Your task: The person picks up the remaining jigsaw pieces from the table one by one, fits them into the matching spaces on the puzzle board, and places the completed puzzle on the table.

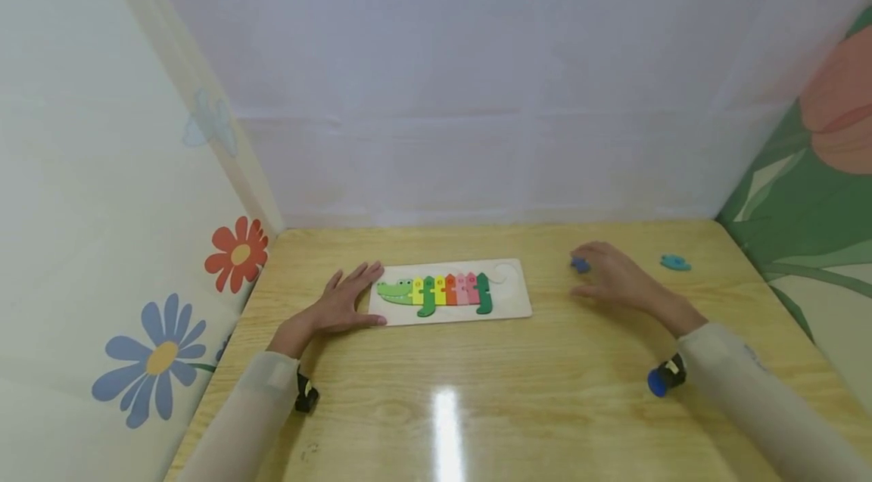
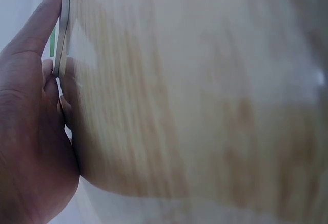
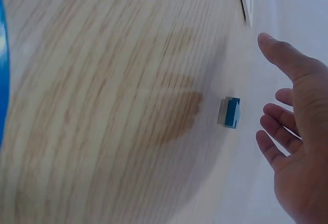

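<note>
A white puzzle board (image 1: 514,300) lies on the table with a crocodile puzzle (image 1: 429,291) in bright segments; an outlined tail recess shows bare at its right end. My left hand (image 1: 344,300) rests at the board's left end, fingers spread along the edge and thumb at the near corner. In the left wrist view that hand (image 2: 31,111) lies against the board's edge (image 2: 63,29). My right hand (image 1: 616,278) hovers over a small blue puzzle piece (image 1: 580,265). The right wrist view shows the piece (image 3: 233,113) on the table, apart from the loosely bent fingers (image 3: 281,121).
A teal puzzle piece (image 1: 675,262) lies on the wooden table (image 1: 381,406) to the right of my right hand. A white cloth wall (image 1: 422,88) stands along the back edge, with flower-printed panels at both sides. Dark wrist cameras (image 1: 666,376) hang under both sleeves.
</note>
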{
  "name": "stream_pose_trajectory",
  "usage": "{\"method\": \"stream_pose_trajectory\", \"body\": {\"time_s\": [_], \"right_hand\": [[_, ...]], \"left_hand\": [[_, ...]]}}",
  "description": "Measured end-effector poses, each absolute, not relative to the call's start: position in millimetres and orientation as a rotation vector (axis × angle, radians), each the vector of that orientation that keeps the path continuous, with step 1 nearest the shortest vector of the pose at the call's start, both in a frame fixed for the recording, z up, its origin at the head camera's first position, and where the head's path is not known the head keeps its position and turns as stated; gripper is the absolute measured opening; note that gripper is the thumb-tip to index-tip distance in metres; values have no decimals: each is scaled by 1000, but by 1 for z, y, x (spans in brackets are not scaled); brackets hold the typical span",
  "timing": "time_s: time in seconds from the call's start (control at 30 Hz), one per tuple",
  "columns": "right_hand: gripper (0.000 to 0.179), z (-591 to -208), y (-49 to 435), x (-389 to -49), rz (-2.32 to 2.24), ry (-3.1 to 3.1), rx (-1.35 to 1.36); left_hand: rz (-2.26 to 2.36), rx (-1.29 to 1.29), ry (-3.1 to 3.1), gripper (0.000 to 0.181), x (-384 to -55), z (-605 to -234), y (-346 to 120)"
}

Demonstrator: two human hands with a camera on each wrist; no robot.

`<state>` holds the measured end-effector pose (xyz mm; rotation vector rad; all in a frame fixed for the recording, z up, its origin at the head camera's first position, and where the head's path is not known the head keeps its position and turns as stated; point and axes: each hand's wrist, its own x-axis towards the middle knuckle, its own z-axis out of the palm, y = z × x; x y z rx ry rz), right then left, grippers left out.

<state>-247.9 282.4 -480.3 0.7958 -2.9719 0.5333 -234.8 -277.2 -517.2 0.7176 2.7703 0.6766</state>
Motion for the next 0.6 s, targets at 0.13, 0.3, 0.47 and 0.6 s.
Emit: {"method": "stream_pose_trajectory", "body": {"time_s": [0.13,0.3,0.47,0.6], "right_hand": [[69,-481,287,-252,512,-2994,778],[69,-485,291,-256,544,-2999,758],[71,-486,293,-259,598,-2972,782],[71,-488,296,-263,638,-2976,778]], "left_hand": [[675,714,2771,106,-235,-517,-277],[671,716,2771,105,-234,-517,-276],[674,719,2770,105,-235,-517,-277],[668,718,2770,105,-235,-517,-277]]}}
